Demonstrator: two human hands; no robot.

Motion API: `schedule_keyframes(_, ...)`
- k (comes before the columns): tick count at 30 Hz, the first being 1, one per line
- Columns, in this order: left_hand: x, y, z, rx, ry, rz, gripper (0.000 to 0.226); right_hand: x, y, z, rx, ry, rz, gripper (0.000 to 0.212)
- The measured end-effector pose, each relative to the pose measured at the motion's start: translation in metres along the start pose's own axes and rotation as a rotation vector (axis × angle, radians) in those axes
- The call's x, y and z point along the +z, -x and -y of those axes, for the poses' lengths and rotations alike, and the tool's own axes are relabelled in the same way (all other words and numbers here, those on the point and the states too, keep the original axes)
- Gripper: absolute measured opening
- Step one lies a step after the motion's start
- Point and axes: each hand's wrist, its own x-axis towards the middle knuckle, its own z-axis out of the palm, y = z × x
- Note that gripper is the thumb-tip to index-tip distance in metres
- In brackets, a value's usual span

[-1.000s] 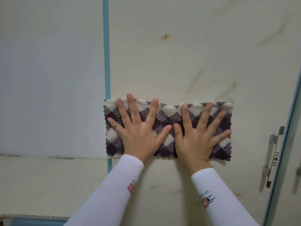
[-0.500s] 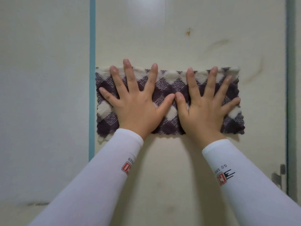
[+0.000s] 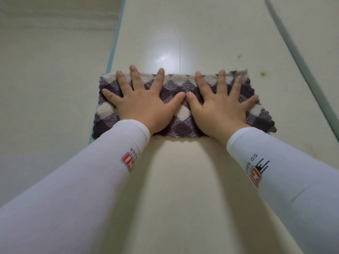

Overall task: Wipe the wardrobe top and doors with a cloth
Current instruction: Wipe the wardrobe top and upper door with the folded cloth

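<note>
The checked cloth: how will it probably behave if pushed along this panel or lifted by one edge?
The checked cloth looks plush with a wavy hem, so lifted it would probably droop limply. The wardrobe panel shines glossy, so it should slide easily. The left hand and right hand press flat, fingers spread, likely preventing bunching.

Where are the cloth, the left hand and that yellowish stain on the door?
cloth (image 3: 175, 121): head view, bare checked patch near its middle.
left hand (image 3: 145, 109): head view, back of the hand.
yellowish stain (image 3: 262, 73): head view, its middle, right of the cloth.
</note>
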Motion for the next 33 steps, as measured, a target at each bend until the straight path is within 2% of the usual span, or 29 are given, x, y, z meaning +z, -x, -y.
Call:
schedule_keyframes(14, -0.02, -0.141, -0.005, -0.002, -0.001, 0.029, 0.082, -0.018, -0.142, 0.032, -0.006, -0.03, -0.017, 0.06)
schedule_keyframes(21, -0.02, -0.155, -0.006, -0.013, 0.003, 0.014, 0.065, -0.022, -0.158, 0.032, -0.087, -0.057, -0.015, 0.06)
schedule_keyframes(25, -0.018, -0.156, -0.006, -0.039, -0.01, 0.012, 0.066, -0.022, -0.165, 0.027, -0.128, -0.043, 0.006, 0.056)
schedule_keyframes(28, -0.016, -0.158, -0.03, -0.066, -0.014, 0.016, 0.069, -0.025, -0.174, 0.007, -0.108, -0.035, 0.007, 0.058)
schedule_keyframes(33, -0.01, -0.166, -0.105, -0.039, -0.002, 0.024, 0.07, -0.035, -0.197, -0.065, -0.076, -0.039, -0.001, 0.059)
